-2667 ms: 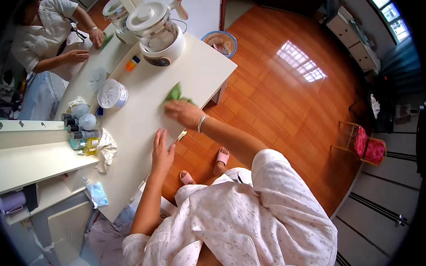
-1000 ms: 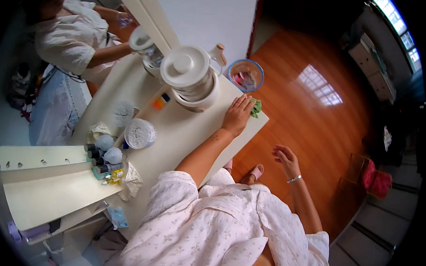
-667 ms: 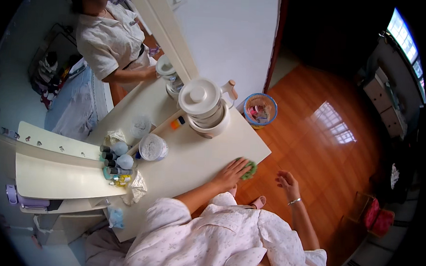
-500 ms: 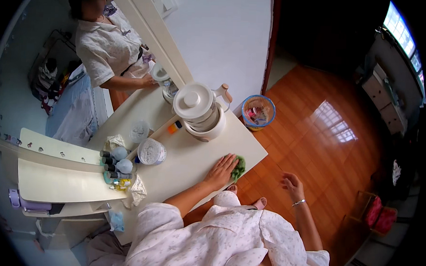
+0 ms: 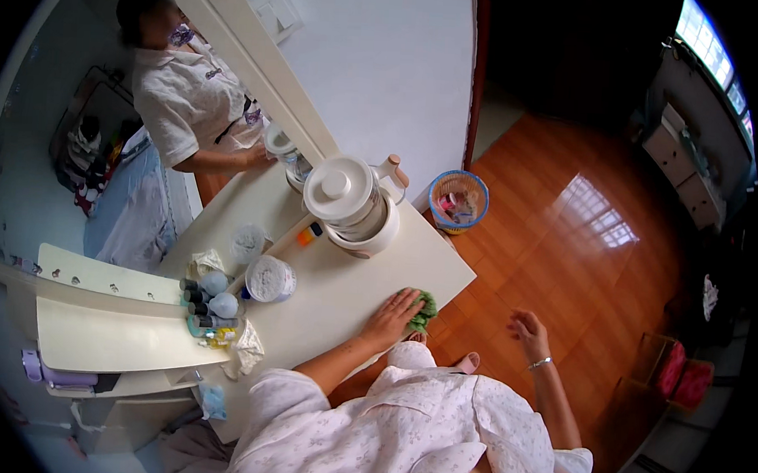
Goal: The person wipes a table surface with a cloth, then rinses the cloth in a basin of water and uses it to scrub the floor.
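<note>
My left hand [image 5: 391, 316] presses down on a crumpled green cloth [image 5: 423, 311] at the near right edge of the cream dressing table [image 5: 356, 284]. Part of the cloth sticks out past the fingertips and over the edge. Off to the right, my right hand [image 5: 528, 334] hangs in the air above the floor, its fingers loosely bent and apart, with nothing in them. A silver bracelet [image 5: 540, 363] circles that wrist. Beyond my left hand stands a glass kettle with a white lid [image 5: 337, 185] on a white base [image 5: 370, 239].
A white tub [image 5: 270, 279], several small bottles [image 5: 215, 304] and a pale cloth [image 5: 246, 349] lie at the table's left part. An orange-and-dark item [image 5: 309, 233] sits beside the kettle. A tall mirror [image 5: 144, 201] backs the table. A blue-rimmed waste basket [image 5: 458, 199] stands on the wooden floor [image 5: 557, 236].
My left hand and the green cloth have slid slightly nearer to me along the table edge. My right hand has shifted a little to the right. The view has tilted slightly.
</note>
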`<state>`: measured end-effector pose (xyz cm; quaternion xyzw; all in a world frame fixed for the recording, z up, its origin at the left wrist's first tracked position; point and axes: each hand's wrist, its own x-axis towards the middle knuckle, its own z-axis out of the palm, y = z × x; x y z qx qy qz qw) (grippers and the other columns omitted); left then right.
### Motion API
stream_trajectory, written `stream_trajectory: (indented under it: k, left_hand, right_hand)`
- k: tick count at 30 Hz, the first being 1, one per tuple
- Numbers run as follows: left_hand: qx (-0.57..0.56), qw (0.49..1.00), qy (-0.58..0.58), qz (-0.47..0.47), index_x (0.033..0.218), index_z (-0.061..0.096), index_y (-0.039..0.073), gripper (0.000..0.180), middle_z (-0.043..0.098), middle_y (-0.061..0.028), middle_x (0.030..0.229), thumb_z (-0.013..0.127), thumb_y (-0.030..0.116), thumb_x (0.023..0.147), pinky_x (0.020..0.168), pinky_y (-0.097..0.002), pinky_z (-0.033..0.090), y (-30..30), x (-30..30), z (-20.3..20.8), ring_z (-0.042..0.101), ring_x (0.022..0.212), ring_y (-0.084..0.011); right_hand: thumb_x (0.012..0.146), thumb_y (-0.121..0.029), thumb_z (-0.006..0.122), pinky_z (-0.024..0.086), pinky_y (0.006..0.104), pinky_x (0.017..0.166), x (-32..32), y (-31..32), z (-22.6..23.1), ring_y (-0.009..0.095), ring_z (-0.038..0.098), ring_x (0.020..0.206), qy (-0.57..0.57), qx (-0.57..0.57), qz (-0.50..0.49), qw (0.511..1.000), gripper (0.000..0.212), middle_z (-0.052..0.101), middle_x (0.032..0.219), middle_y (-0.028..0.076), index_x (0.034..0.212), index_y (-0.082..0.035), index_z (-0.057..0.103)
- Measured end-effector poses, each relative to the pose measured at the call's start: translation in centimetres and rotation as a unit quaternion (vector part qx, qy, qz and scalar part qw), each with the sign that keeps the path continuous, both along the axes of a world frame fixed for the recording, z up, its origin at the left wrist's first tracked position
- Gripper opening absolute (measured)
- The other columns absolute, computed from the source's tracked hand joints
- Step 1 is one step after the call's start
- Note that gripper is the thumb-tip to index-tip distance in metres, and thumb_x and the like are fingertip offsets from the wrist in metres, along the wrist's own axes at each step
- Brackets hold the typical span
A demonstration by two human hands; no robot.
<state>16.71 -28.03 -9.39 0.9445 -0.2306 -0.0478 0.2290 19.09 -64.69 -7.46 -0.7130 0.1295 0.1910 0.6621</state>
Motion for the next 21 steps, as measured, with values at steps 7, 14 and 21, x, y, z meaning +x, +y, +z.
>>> stream_trajectory:
  k: [7, 14, 21]
  left_hand:
    - [-0.013, 0.992, -0.085, 0.089, 0.138, 0.039, 0.004, 0.055, 0.03, -0.0161, 0.148, 0.045, 0.002, 0.084, 0.113, -0.0445, 0.022, -4.1, 8.2, -0.3, 0.024, 0.139, -0.0348]
    - [0.009, 0.997, -0.073, -0.001, 0.138, 0.041, 0.008, 0.051, 0.03, -0.0142, 0.148, 0.046, 0.008, 0.087, 0.113, -0.0438, 0.023, -3.3, 6.9, -1.1, 0.025, 0.138, -0.0339]
    - [-0.004, 1.0, -0.022, 0.011, 0.131, 0.052, 0.014, 0.047, 0.036, -0.0135, 0.144, 0.051, 0.008, 0.085, 0.11, -0.0418, 0.029, 3.8, -1.4, 0.6, 0.029, 0.136, -0.0327]
  right_hand:
    - [0.093, -0.011, 0.056, 0.051, 0.0258, 0.068, 0.0, 0.7, -2.2, 0.013, 0.064, 0.086, -0.039, -0.076, 0.056, 0.995, 0.022, 0.065, 0.098, 0.003, 0.113, -0.004, 0.057]
    - [0.085, -0.007, 0.058, 0.047, 0.0377, 0.093, 3.0, 10.4, 3.2, 0.03, 0.056, 0.11, -0.301, -0.223, 0.258, 0.89, 0.038, 0.057, 0.121, 0.013, 0.122, -0.007, 0.053]
    - [0.083, -0.011, 0.058, 0.038, 0.0396, 0.102, 2.2, 17.2, 1.1, 0.029, 0.043, 0.127, -0.351, -0.274, 0.442, 0.779, 0.049, 0.046, 0.138, 0.008, 0.131, -0.011, 0.046]
